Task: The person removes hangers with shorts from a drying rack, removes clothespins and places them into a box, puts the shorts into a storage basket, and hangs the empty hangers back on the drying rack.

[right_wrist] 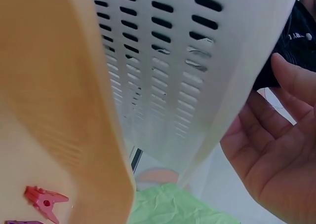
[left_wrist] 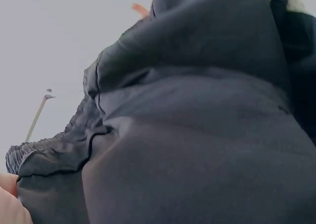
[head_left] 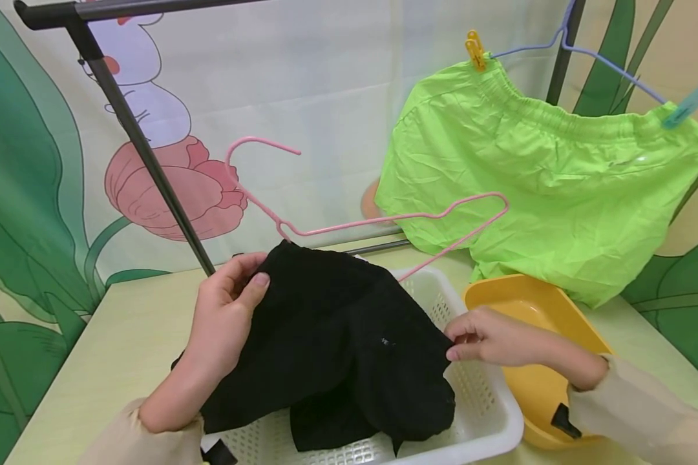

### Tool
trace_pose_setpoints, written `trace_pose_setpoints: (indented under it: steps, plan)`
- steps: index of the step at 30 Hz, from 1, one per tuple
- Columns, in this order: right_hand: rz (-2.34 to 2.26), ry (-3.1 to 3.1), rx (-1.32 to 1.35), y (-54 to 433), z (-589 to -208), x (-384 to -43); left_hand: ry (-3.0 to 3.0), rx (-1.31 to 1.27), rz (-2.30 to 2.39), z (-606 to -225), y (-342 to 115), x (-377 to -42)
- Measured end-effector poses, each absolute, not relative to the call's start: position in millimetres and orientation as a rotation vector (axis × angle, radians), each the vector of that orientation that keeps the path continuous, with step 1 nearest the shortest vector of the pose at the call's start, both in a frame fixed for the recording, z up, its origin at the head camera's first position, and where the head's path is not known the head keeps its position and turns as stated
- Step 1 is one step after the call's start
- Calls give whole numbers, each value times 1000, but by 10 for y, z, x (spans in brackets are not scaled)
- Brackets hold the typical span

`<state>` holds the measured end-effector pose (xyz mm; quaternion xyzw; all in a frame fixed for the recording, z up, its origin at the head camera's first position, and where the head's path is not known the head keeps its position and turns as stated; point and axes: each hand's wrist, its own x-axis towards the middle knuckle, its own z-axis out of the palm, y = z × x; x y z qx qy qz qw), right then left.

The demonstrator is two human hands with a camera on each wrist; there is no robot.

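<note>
A black garment (head_left: pixel 326 323) is held spread over a white basket (head_left: pixel 503 413), by which it is surrounded at the lower edge of the head view; whether the basket's floor is touched by the cloth cannot be told. At the garment's ten o'clock, its upper edge is pinched between the thumb and curled fingers of the left hand (head_left: pixel 221 316). At its three o'clock, another edge is pinched between the thumb and fingers of the right hand (head_left: pixel 497 336), near a small white mark printed on the cloth. A gathered waistband (left_wrist: pixel 74 125) is shown in the left wrist view. At the garment's twelve to one o'clock, a pink hanger (head_left: pixel 355 225) is seen tilted, its lower part hidden by the black cloth; whether it too is gripped by the left hand cannot be told. At three o'clock, beyond the basket wall, a yellow tray (head_left: pixel 529 381) is placed, in which a red clip (right_wrist: pixel 44 202) is revealed by the right wrist view. At two o'clock, bright green shorts (head_left: pixel 535 174) are hung from a blue hanger (head_left: pixel 607 61), fastened by an orange clip (head_left: pixel 475 50) and a teal clip (head_left: pixel 691 103). At ten to eleven o'clock, a black rack post (head_left: pixel 145 155) is seen slanting.
</note>
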<state>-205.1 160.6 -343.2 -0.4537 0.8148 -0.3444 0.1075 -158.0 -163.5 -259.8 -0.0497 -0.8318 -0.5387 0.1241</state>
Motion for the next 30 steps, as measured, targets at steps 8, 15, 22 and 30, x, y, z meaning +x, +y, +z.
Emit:
trace_pose_setpoints:
  steps: [8,15,22,30]
  plan:
    - [-1081,2465,-1333,1654,-3465,-2088,-2370,-212,-1696,-2479,-1416,-1583]
    - [-1159,2502,-1258,1722,-3491,-2124,-2312,-289,-1781,-2382,-1248,-1596]
    - [-1189,2498,-1063,1756,-3406,-2098,-2245,-356,-1907,-2298,-1062,-1630]
    - [-1246,2456,-1001,1818,-3365,-2127,-2143,-418,-2090,-2274,-927,-1680]
